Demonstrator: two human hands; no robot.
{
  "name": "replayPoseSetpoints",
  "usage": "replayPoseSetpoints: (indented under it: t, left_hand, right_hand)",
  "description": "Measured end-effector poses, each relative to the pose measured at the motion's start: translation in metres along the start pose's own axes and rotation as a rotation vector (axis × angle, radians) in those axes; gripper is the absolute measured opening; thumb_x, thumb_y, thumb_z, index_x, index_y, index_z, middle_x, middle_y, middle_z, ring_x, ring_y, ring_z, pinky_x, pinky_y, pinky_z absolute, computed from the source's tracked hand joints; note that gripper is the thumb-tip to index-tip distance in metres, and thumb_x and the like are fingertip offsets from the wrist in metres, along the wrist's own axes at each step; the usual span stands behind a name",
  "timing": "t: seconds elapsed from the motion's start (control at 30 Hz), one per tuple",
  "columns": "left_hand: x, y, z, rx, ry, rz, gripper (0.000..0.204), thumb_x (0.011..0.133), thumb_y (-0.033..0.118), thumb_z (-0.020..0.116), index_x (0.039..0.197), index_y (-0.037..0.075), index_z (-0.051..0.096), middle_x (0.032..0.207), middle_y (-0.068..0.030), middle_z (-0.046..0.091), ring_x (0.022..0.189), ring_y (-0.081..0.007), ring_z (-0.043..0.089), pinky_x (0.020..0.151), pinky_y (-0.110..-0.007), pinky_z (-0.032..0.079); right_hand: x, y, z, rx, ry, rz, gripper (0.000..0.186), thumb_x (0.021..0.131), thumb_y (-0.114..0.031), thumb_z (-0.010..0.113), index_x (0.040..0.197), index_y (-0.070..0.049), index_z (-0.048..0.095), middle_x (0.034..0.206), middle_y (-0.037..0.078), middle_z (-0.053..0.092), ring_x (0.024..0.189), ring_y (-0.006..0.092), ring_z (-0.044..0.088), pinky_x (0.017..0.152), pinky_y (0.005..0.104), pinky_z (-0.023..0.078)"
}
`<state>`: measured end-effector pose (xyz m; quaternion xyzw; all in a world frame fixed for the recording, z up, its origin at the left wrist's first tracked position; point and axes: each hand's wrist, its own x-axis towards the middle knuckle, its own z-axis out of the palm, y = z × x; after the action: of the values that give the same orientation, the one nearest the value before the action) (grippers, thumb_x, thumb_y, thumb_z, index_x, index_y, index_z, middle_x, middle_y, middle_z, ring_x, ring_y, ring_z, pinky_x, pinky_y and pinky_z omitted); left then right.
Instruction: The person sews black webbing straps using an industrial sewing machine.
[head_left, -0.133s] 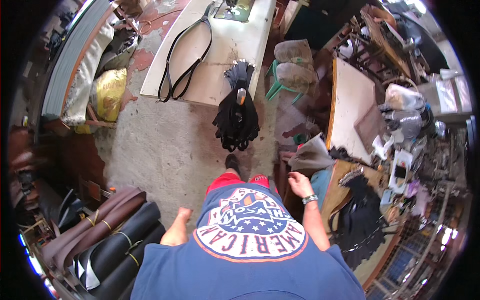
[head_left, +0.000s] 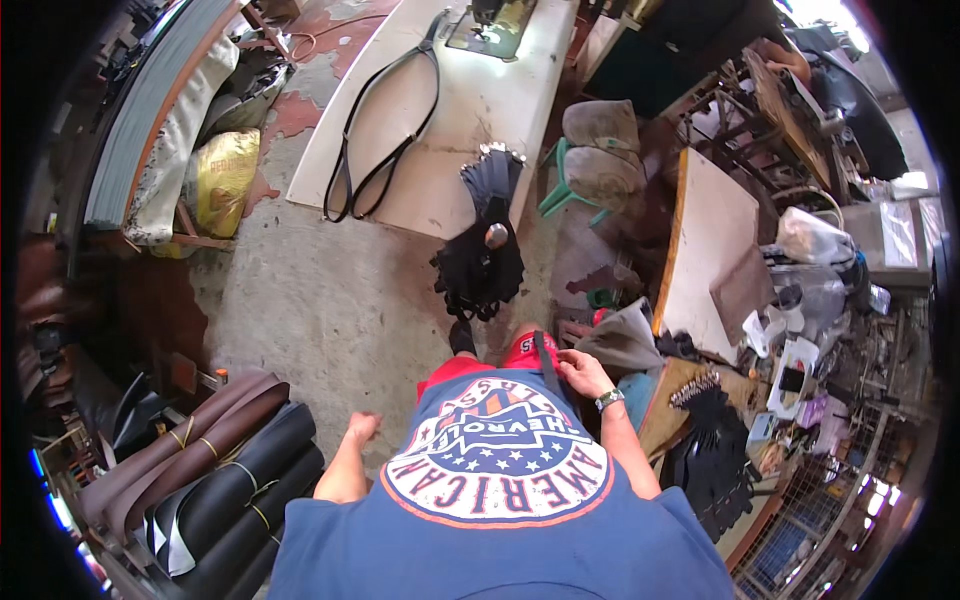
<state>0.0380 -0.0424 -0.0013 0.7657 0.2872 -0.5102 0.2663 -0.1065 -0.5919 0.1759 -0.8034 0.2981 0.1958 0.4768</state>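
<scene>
My left hand hangs beside my body above the floor, its fingers loosely curled, with nothing seen in them. My right hand, a watch on its wrist, is beside the red shorts. Its fingers are loosely apart near a dark strip on the shorts' side, and I see nothing held. Ahead, a bundle of black straps with metal ends hangs over the near edge of a white sewing table. A looped black strap lies on that table, also hanging a little over the edge.
A sewing machine stands at the table's far end. To its right is a green chair with worn cushions. Rolled brown and black sheets lie at left. Another bundle of black straps lies on a bench at right.
My right hand has come inward against the shorts' side. The left hand has shifted slightly. The view has tilted, so the table and bundle sit a little lower.
</scene>
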Motion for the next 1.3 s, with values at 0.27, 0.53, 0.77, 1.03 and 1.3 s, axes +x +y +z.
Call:
replayPoseSetpoints:
  t: [0.27,0.53,0.77,1.03,1.3]
  left_hand:
    - [-0.051,0.18,0.036,-0.516,0.136,0.288,0.031,0.097,0.021,0.069,0.121,0.001,0.068,0.1,-0.0058,0.073,0.076,-0.0161,0.069,0.062,-0.03,0.051]
    - [-0.138,0.196,0.19,-0.62,0.244,-0.023,0.023,0.094,0.016,0.069,0.107,-0.002,0.071,0.085,-0.0069,0.07,0.066,-0.0142,0.063,0.058,-0.03,0.051]
    - [-0.226,0.282,0.291,-0.571,0.086,-0.092,0.023,0.097,0.017,0.071,0.109,-0.002,0.073,0.083,-0.0036,0.07,0.066,-0.0127,0.061,0.059,-0.029,0.051]
    - [-0.175,0.352,0.345,-0.874,0.08,0.163,0.027,0.098,0.019,0.067,0.114,-0.002,0.07,0.094,-0.0066,0.072,0.082,-0.0129,0.065,0.072,-0.029,0.052]
    - [-0.193,0.506,0.289,-0.89,-0.211,0.559,0.043,0.104,0.029,0.063,0.133,-0.003,0.065,0.122,-0.0121,0.072,0.111,-0.0163,0.065,0.096,-0.03,0.051]
  right_hand:
    - [0.181,0.025,-0.089,0.084,-0.232,0.163,0.033,0.098,-0.007,0.059,0.129,0.002,0.066,0.105,0.01,0.076,0.092,0.0174,0.071,0.082,0.0335,0.057]
    - [0.384,0.056,-0.225,-0.358,-0.239,0.294,0.03,0.088,-0.006,0.061,0.115,-0.003,0.074,0.09,0.011,0.076,0.075,0.0213,0.071,0.065,0.0364,0.057]
    - [0.536,-0.074,-0.322,0.119,-0.085,0.131,0.031,0.089,0.003,0.048,0.112,0.0,0.07,0.091,0.011,0.071,0.068,0.0208,0.067,0.056,0.0349,0.053]
    - [0.522,-0.116,-0.305,-0.165,-0.228,-0.158,0.03,0.09,-0.001,0.052,0.109,0.002,0.074,0.088,0.011,0.075,0.074,0.0207,0.073,0.069,0.0361,0.059]
    - [0.526,-0.165,-0.38,-0.512,-0.083,-0.426,0.025,0.09,-0.005,0.057,0.107,-0.005,0.075,0.093,0.011,0.077,0.088,0.0224,0.075,0.082,0.0335,0.058]
